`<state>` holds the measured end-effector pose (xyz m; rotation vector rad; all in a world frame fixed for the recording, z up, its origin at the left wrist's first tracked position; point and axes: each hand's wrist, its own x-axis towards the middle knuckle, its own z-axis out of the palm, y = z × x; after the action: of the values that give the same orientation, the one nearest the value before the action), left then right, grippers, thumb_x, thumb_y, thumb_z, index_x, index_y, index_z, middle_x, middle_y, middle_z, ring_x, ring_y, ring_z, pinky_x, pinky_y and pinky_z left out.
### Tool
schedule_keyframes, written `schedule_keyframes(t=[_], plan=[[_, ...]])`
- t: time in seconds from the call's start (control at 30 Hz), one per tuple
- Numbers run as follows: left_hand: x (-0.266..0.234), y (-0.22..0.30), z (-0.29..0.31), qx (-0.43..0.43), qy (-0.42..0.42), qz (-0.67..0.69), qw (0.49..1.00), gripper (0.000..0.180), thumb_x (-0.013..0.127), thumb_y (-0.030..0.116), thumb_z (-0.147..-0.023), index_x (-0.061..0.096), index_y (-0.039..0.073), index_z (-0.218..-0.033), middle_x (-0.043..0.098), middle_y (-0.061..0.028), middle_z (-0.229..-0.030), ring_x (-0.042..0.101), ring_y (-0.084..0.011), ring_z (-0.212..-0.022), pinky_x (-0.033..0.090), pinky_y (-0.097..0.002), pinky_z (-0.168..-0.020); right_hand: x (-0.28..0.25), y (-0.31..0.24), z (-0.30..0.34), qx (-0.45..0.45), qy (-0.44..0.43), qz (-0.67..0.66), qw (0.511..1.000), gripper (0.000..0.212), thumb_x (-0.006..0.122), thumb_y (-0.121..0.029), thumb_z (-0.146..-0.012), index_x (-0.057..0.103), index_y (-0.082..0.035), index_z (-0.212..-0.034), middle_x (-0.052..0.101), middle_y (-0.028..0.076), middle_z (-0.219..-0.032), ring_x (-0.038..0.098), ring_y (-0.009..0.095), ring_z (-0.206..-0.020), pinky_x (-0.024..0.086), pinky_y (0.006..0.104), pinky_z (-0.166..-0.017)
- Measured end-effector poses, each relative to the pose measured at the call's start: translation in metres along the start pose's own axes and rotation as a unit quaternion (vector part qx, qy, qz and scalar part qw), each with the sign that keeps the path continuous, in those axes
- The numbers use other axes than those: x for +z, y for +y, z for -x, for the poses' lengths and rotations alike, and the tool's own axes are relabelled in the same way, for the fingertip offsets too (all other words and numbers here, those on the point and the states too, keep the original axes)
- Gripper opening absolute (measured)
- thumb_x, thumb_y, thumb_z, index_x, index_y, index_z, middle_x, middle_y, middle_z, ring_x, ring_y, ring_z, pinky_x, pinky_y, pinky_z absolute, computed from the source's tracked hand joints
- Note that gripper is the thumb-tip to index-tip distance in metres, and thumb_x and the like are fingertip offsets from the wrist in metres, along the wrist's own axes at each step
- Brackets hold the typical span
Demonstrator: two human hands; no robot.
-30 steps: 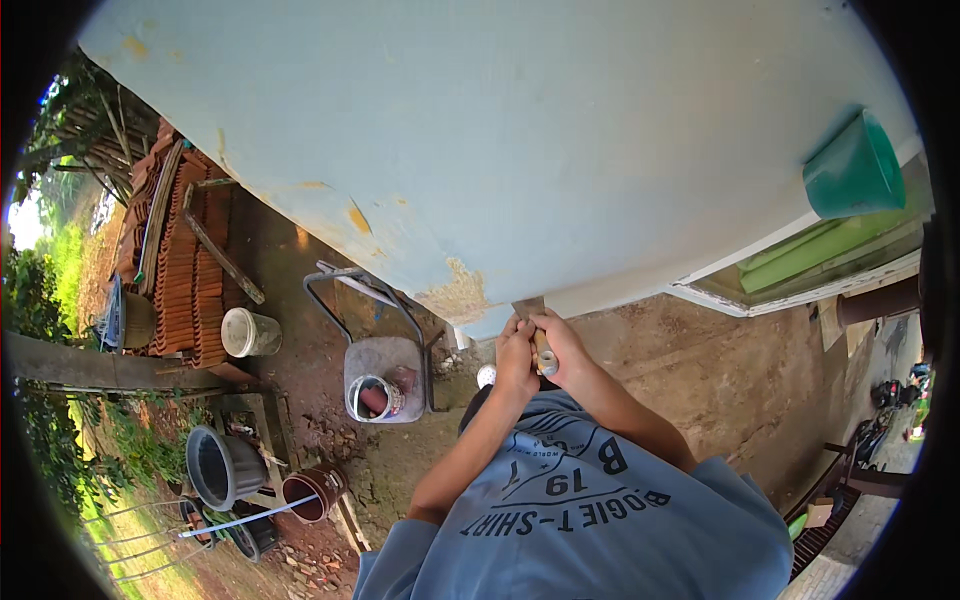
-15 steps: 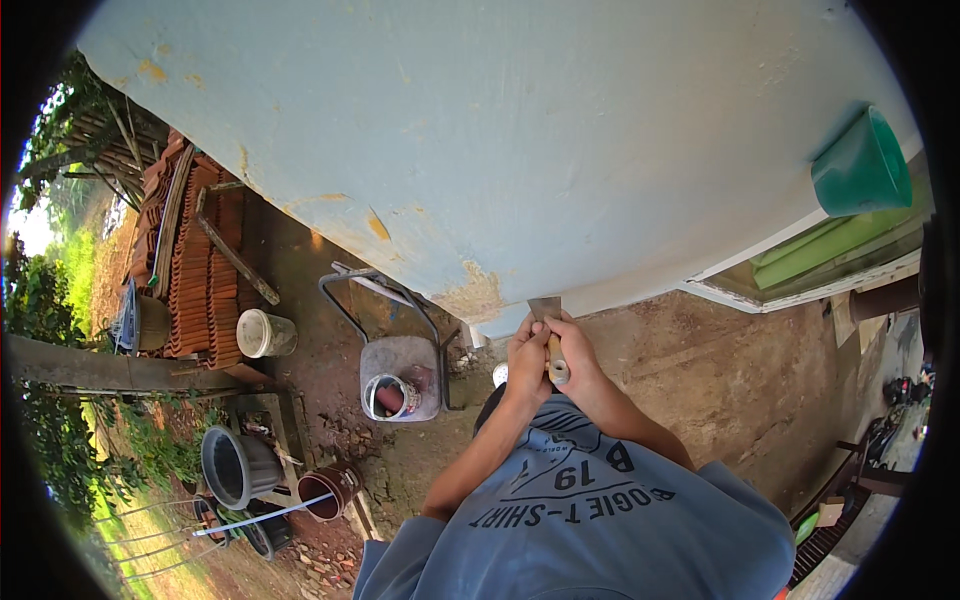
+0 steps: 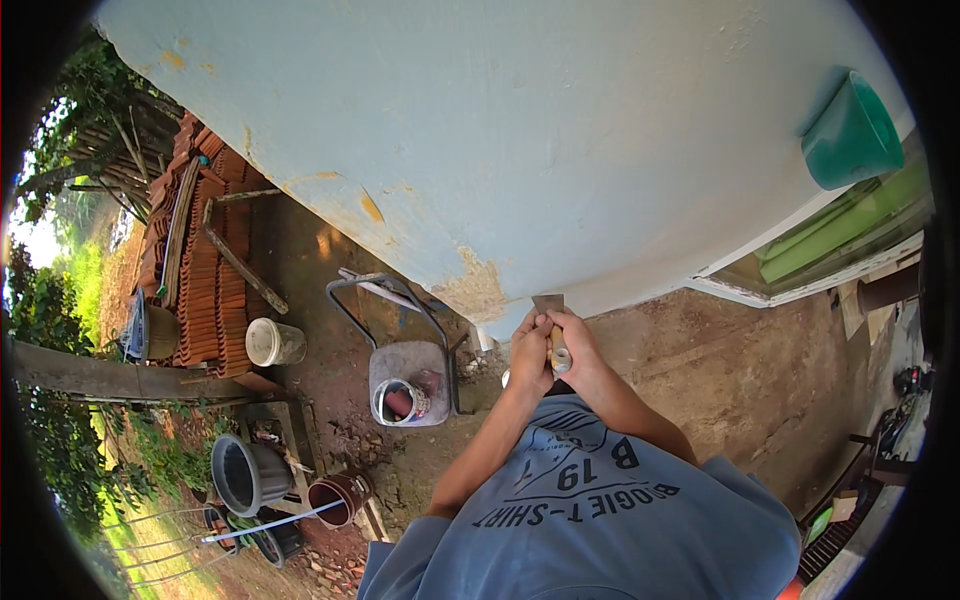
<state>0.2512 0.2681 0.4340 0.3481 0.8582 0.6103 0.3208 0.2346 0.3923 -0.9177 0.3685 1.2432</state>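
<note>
Both my hands are closed together on one scraper (image 3: 549, 301), a flat metal blade on a yellowish wooden handle. My left hand (image 3: 530, 350) wraps it from the left side. My right hand (image 3: 577, 342) grips it from the right, with the handle's end showing between the two palms. The blade points away from me and meets the lower part of the pale blue wall (image 3: 480, 150). To the left of the blade, a rough bare patch (image 3: 476, 287) shows where the paint is gone. Smaller yellowish flaked spots run further left along the wall.
Left of me stands a chair (image 3: 405, 352) with a small bucket (image 3: 396, 402) on its seat. Beyond are a white bucket (image 3: 275, 342), stacked roof tiles (image 3: 200, 280) and a grey pot (image 3: 250, 475). A green bucket (image 3: 850, 135) is at the wall's right, above a window (image 3: 820, 255).
The view has shifted slightly, so the surroundings at left sit a little further right and lower. My hands keep the same grip on the scraper, its blade still at the wall.
</note>
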Motion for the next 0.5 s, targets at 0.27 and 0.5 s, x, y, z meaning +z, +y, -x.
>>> schedule_keyframes(t=[0.27, 0.5], plan=[[0.003, -0.003, 0.000, 0.009, -0.017, 0.017, 1.000, 0.012, 0.046, 0.000, -0.093, 0.055, 0.004, -0.100, 0.055, 0.0006, -0.079, 0.050, -0.0078, -0.057, 0.044, -0.0233, -0.053, 0.003, -0.008, -0.004, 0.008, -0.004, 0.052, 0.999, 0.005, 0.050, -0.010, -0.093, 0.053, -0.007, -0.092, 0.059, 0.005, -0.080, 0.055, 0.015, -0.060, 0.045, 0.0293, -0.048], [-0.005, -0.011, -0.018, 0.008, 0.013, 0.028, 0.999, 0.009, 0.046, 0.001, -0.094, 0.054, 0.006, -0.093, 0.051, 0.0015, -0.070, 0.045, -0.0063, -0.052, 0.041, -0.0236, -0.048, 0.003, -0.011, -0.012, 0.024, 0.021, 0.073, 0.997, 0.007, 0.048, -0.011, -0.093, 0.053, -0.007, -0.093, 0.058, 0.005, -0.079, 0.056, 0.015, -0.061, 0.046, 0.0288, -0.048]])
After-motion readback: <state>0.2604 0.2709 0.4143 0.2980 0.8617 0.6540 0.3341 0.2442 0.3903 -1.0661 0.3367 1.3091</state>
